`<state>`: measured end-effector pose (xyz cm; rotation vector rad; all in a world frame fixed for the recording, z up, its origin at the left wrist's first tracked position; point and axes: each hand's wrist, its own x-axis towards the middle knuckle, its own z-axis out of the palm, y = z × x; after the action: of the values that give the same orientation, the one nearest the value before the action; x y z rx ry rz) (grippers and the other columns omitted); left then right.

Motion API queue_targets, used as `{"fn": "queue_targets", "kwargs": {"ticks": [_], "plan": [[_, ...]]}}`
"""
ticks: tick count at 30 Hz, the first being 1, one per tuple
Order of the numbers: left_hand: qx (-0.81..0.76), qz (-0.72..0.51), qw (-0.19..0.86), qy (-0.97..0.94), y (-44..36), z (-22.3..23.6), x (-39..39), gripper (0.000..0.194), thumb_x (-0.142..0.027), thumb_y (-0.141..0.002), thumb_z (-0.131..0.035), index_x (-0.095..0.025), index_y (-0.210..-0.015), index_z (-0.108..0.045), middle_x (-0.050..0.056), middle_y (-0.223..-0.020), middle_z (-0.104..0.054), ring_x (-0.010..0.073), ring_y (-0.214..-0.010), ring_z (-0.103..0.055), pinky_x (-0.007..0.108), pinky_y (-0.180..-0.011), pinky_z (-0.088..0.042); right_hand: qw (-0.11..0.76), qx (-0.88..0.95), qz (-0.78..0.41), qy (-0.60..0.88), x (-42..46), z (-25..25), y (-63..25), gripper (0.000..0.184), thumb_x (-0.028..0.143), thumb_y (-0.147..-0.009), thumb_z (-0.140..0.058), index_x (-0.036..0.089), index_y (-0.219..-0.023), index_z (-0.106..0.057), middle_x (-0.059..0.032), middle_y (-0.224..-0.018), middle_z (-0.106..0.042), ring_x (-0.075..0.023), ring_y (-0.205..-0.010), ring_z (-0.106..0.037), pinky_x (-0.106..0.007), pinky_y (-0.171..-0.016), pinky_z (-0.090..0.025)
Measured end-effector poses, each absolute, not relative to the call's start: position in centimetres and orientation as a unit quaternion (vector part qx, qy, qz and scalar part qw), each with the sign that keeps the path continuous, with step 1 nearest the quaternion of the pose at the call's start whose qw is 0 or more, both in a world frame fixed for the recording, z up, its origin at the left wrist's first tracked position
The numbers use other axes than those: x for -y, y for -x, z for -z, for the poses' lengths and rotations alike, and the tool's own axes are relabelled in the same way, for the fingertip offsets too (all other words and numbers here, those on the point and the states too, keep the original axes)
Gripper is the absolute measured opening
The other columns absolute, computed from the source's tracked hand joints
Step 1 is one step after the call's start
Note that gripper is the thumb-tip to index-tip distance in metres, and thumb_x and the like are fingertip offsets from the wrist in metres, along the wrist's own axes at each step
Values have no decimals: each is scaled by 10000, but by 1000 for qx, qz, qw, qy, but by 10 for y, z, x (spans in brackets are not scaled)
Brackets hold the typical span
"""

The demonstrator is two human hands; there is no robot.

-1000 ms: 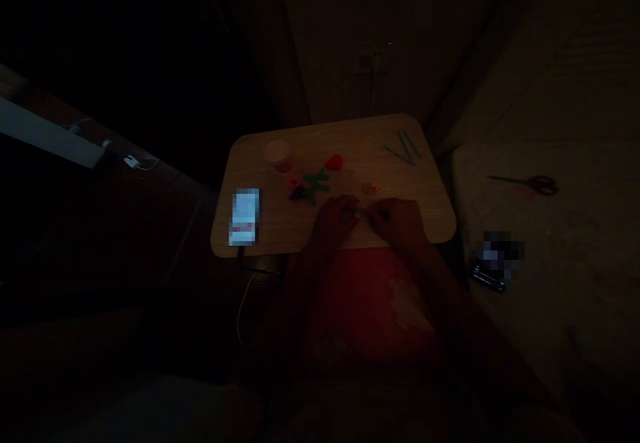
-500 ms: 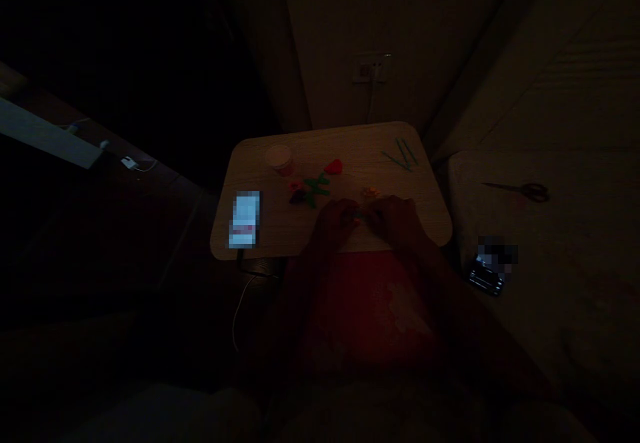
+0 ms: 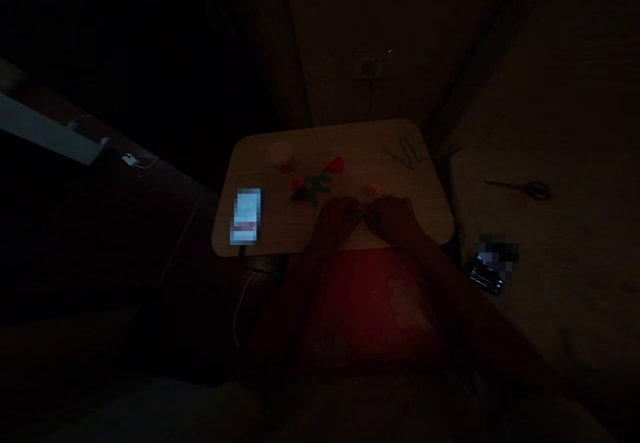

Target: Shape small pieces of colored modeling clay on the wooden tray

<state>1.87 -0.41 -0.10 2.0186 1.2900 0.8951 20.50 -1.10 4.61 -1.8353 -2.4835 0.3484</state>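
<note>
In dim light, my left hand (image 3: 339, 218) and my right hand (image 3: 394, 216) meet at the front of a small wooden table (image 3: 270, 236). The fingers of both are bent inward and closed around a small greenish piece (image 3: 357, 216), mostly hidden and too dark to name. Just beyond my right hand lies a little heap of orange-yellow pieces (image 3: 371, 190). Left of that are green clay-like shapes (image 3: 319, 182), a dark purple lump (image 3: 299, 194), a pink-red piece (image 3: 297, 182) and a red drop-shaped piece (image 3: 335, 164).
A lidded tub (image 3: 282, 156) stands at the table's back left, and a lit phone (image 3: 245, 216) lies at its left side. Thin green sticks (image 3: 401, 152) rest at the back right. On the pale surface to the right are scissors (image 3: 535, 190) and a dark shiny device (image 3: 487, 276).
The picture is darker and the view has shifted slightly. Both hands stay together at the table's front; a bit of orange seen between the fingers before no longer shows.
</note>
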Motion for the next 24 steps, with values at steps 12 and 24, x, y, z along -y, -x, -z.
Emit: {"fn": "queue_targets", "kwargs": {"ticks": [12,24], "plan": [[-479,-326,286,-764,-18,-4,5,324,-112,-822,-781,-210,-1118,-693,59,-1117,-757,251,-1081,-676,411,-1020,-541,-22,814,-56,578,8,-49,-200,424,361,-1084,-408,202,-1145,-796,-191,-1161,-776,-341,-1122,-648,-454,-932,-332],[-483,-322,273,-767,-17,1,4,341,-133,-841,-754,-208,-1164,-677,65,-1145,-749,247,-1089,-672,406,-1015,-543,23,791,-89,605,10,-45,-204,460,393,-1094,-393,169,-1110,-794,-196,-1186,-771,-330,-1145,-618,-431,-948,-331]]}}
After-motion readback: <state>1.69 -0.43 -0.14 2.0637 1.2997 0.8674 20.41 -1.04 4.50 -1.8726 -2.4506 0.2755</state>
